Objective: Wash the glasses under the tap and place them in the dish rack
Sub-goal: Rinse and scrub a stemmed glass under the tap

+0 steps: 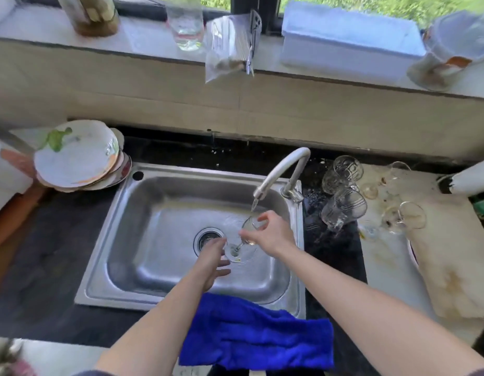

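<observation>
- The right hand (273,234) holds the bowl of a stemmed glass (244,238), with fingers curled around it, right under the tap (278,172).
- The left hand (212,257) is at the foot of the same glass. Its fingers look half open, touching or pinching the base; the view is a bit blurry there, so I cannot be sure which.
- A thin stream of water falls from the spout onto the glass. The glass is tipped on its side, over the middle of the sink (159,213), near the drain (208,240).
- So the step now is the washing part. The glass is not yet in any rack.
- Next, I think the glass needs turning so water gets all around, then tipping out, then lifting away. It is wet and slippery with a thin stem, so a soft, steady hold is best.
- More glasses (343,196) wait on the counter to the right of the tap, some lying down and close together. They could get bumped.
- I cannot see a dish rack for sure in this view.
- A blue cloth (257,332) hangs over the front edge of the sink, under the arms.
- A stack of plates (78,156) sits to the left of the sink.
</observation>
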A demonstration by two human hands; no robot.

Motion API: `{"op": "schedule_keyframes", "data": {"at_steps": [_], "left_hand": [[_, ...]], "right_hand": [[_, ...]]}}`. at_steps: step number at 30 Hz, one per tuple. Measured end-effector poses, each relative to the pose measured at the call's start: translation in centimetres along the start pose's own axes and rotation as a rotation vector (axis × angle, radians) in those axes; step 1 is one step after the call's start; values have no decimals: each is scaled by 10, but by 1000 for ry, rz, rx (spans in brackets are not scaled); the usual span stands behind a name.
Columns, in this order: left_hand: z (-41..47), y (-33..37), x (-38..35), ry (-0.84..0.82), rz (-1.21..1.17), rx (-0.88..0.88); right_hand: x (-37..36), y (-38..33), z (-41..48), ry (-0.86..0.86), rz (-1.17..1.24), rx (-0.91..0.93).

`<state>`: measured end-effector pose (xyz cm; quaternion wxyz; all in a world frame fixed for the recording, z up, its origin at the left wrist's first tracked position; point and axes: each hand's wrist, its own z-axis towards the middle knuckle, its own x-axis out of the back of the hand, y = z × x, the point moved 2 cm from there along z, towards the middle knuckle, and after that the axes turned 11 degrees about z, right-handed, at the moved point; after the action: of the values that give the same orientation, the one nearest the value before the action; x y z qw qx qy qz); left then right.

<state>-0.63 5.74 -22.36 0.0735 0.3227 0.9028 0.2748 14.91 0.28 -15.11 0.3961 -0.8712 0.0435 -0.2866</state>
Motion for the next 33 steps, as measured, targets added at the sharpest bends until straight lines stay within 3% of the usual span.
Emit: {"op": "schedule_keyframes", "data": {"at_steps": [8,11,16,22,27,33], "left_hand": [[38,-11,-3,16,-460,58],[47,-10,-3,23,-472,88],[47,-8,4,-103,-320,156],[53,-2,9,18,-361,90],[51,5,14,-69,-250,162],[57,11,14,-38,-383,62]], "right_hand": [[-29,7,35,-77,156,-167],[-24,4,38,-169,134,-132],[-10,7,48,-345,190,-12],[-10,1,52,-304,204,3],[-9,-6,54,-416,79,153],[-5,-13,53,-299,113,125]]}}
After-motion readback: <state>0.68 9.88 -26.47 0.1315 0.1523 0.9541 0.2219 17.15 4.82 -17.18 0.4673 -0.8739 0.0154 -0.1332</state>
